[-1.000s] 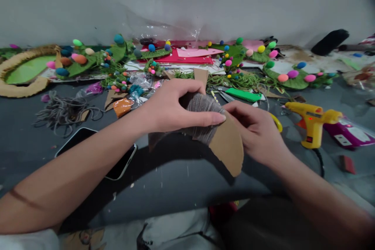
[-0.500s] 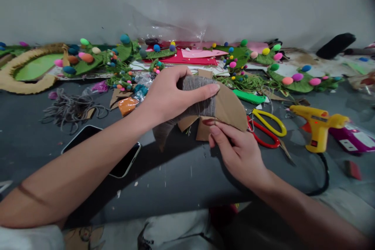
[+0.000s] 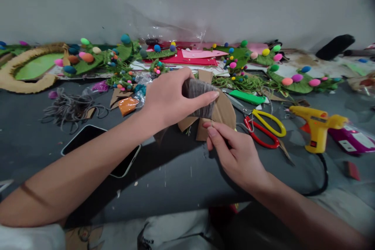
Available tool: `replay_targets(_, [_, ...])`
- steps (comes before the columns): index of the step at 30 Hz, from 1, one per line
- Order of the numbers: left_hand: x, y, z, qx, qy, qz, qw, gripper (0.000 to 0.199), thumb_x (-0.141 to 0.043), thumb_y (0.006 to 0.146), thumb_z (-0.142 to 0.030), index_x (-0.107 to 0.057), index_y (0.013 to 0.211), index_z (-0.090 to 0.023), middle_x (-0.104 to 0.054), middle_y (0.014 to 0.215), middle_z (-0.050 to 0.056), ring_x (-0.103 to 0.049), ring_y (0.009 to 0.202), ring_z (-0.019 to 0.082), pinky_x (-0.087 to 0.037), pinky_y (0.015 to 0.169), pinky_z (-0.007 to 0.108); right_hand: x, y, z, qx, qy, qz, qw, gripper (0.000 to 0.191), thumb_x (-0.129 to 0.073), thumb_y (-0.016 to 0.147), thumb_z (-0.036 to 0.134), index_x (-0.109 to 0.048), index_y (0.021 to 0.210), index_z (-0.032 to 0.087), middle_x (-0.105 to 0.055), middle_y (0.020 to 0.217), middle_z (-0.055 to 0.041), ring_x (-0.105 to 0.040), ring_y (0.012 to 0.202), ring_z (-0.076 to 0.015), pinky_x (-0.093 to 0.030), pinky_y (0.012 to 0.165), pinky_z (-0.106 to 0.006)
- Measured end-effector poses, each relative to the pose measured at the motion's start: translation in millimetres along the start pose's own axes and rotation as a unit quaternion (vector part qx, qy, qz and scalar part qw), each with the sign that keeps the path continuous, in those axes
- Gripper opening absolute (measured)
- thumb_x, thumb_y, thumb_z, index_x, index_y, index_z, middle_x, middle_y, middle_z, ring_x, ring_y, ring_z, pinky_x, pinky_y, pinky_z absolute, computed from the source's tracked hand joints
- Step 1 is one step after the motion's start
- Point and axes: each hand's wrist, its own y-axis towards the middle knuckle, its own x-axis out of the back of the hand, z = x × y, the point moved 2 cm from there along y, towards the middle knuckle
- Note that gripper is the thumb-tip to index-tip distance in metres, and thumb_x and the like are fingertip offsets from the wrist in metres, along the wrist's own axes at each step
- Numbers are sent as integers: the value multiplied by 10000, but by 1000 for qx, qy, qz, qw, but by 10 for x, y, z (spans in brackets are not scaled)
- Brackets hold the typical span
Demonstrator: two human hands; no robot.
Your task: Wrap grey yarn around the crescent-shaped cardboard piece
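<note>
My left hand [image 3: 168, 97] grips a curved cardboard piece [image 3: 225, 108], its thumb lying along the front. Grey yarn [image 3: 202, 99] is wound tightly around the piece's middle, while the rounded right end is bare brown card. Just below the wound edge, my right hand [image 3: 236, 146] is closed in a pinch on what looks like the yarn's strand; the strand is thin and mostly hidden by the fingers. Scissors [image 3: 262, 127] with red and yellow handles lie right of the cardboard, beside a green comb-like tool [image 3: 247, 97].
A yellow glue gun [image 3: 318, 127] stands on the right, its black cord running to the table's front. To the left are a phone [image 3: 84, 136], partly under my forearm, and a tangle of grey yarn [image 3: 68, 107]. Felt leaves with coloured balls [image 3: 299, 82] line the back.
The cardboard piece has turned in my left hand, its bare end moving left and uncovering the scissor blades. My right hand has shifted slightly left along with it.
</note>
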Motion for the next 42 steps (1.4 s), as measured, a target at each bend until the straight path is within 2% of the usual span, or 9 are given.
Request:
replay_targets(2, [15,-32,-33,-28,42,2,999,582,-602,788,-796,-546,800,-217,-599,740,28,-521,694,186,-250,592,329,34,3,23,-3,-32,17,999,304,-478,1045,301,-601,789,193,-621,668,14,-552,572,-104,-425,591,-245])
replay_targets(5, [23,-76,-86,-77,103,47,991,556,-545,841,-769,-583,850,-215,-649,815,54,-585,755,223,-257,603,332,151,19,69,23,-138,32,990,240,-519,1024,287,-666,859,192,-676,693,8,-577,560,-110,-386,556,-253])
replay_targets(10, [0,-85,-122,-126,123,150,973,551,-523,855,-762,-560,833,-212,-667,818,53,-604,744,225,-241,582,316,430,72,115,191,-314,14,930,187,-556,1014,271,-692,917,186,-714,784,-27,-628,665,-148,-369,606,-278])
replay_targets(13, [-19,-61,-103,-123,94,197,968,584,-527,827,-795,-517,786,-212,-648,787,34,-560,678,197,-232,568,302,544,106,89,227,-333,15,915,188,-575,1009,290,-685,904,179,-676,767,-30,-601,667,-149,-359,601,-286])
replay_targets(19, [-25,-34,-67,-131,29,226,965,572,-569,814,-779,-522,778,-211,-621,781,16,-518,673,175,-259,587,297,618,151,68,181,-270,10,946,134,-597,992,267,-692,935,193,-661,794,-25,-614,693,-152,-405,621,-289])
replay_targets(27, [-18,-48,-82,-141,5,237,961,537,-573,829,-751,-596,829,-215,-613,754,16,-521,679,178,-276,594,299,637,184,55,151,-221,-7,964,94,-621,977,257,-685,938,200,-647,769,-4,-593,655,-129,-428,605,-263])
replay_targets(33, [-19,-52,-92,-128,-31,241,962,560,-605,792,-773,-567,780,-215,-581,718,-3,-488,650,161,-272,578,298,639,205,76,127,-186,-6,974,132,-612,976,249,-689,886,190,-666,751,-4,-576,621,-119,-420,573,-249])
replay_targets(36, [-21,-50,-97,-122,-62,233,963,601,-625,753,-805,-539,726,-211,-542,675,-17,-468,629,149,-273,569,294,629,224,75,82,-130,-5,988,131,-638,964,253,-700,865,193,-682,757,9,-556,609,-101,-408,556,-228])
replay_targets(42, [-22,-43,-113,-89,-125,206,966,511,-720,754,-686,-554,708,-205,-500,657,-25,-453,627,136,-283,560,288,513,266,-27,-34,73,3,997,228,-635,966,355,-688,833,178,-632,697,10,-550,598,-103,-428,535,-213])
